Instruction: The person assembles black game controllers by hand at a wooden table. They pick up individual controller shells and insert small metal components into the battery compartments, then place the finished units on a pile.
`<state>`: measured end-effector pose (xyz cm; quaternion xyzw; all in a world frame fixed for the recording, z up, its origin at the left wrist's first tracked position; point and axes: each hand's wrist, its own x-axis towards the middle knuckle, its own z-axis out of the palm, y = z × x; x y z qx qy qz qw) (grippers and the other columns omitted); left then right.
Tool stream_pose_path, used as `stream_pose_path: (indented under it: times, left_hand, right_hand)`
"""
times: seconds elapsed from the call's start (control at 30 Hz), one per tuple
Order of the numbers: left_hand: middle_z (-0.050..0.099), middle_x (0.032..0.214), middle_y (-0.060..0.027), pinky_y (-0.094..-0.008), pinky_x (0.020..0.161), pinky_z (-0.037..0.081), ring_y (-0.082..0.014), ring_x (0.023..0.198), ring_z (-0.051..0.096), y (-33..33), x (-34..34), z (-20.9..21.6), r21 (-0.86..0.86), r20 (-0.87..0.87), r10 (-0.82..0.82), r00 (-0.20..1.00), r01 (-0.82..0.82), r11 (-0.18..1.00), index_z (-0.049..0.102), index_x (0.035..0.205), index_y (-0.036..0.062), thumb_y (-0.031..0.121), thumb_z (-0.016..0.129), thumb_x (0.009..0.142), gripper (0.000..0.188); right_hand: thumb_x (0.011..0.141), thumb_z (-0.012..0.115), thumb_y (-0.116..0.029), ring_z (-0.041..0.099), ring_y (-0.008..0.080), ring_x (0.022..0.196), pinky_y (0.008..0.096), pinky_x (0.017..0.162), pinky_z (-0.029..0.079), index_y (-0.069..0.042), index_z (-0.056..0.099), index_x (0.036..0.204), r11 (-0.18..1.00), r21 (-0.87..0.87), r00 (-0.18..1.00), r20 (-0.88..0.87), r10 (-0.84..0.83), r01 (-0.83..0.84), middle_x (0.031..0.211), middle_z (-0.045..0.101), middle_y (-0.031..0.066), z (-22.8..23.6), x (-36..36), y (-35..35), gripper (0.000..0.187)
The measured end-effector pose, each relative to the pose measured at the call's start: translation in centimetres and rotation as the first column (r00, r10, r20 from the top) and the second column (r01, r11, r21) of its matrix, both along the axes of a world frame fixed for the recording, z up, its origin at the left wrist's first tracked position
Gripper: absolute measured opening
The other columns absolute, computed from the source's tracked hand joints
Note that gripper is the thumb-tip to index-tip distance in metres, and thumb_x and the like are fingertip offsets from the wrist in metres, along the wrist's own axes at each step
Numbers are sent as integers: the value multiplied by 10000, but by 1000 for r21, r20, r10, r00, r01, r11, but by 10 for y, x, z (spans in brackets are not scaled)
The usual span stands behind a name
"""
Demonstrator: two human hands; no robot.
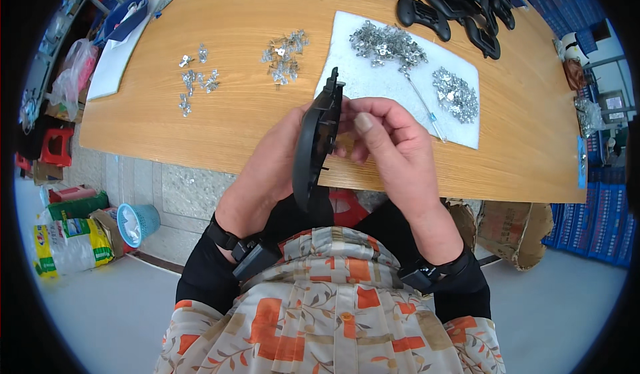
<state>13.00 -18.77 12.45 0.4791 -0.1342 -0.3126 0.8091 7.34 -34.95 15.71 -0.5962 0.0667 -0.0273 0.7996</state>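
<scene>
A black plastic game controller shell [309, 144] is held on edge above the front of the table, its hollow inner side turned to the right. My left hand [270, 157] grips it from the left, with most of the fingers hidden behind it. At the hollow side, my right hand [405, 149] has its thumb and fingers drawn together; whatever small thing they hold is too hard to see. Small metal clips lie beyond in a loose cluster [285, 55], with another cluster [193, 81] farther left.
A white foam sheet [360, 74] carries two heaps of metal pieces, a big one [387, 43] and a smaller one [456, 95], with a thin screwdriver [423, 101] between them. Black controller shells [460, 4] are piled at the far right. A blue tray [127, 15] sits far left.
</scene>
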Motion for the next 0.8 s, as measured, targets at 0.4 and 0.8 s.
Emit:
stream_pose_path:
  times: [0.4,0.8]
  left_hand:
    - [629,1126,-83,-270,818,516,-135,937,622,-10,-9,-11,-246,-163,30,986,-70,967,538,1348,-5,21,579,963,388]
    - [601,1125,-66,-305,931,463,-120,1044,554,-21,-4,14,293,277,193,941,-273,916,511,1334,0,135,472,985,376]
  right_hand:
    - [988,630,-90,540,55,661,228,622,476,3,665,950,955,-290,998,40,-52,62,765,608,-3,-32,6,14,106]
    - [1019,487,-134,660,156,960,300,877,525,43,528,1299,990,-138,999,42,-12,18,1104,670,119,15,-32,-12,334]
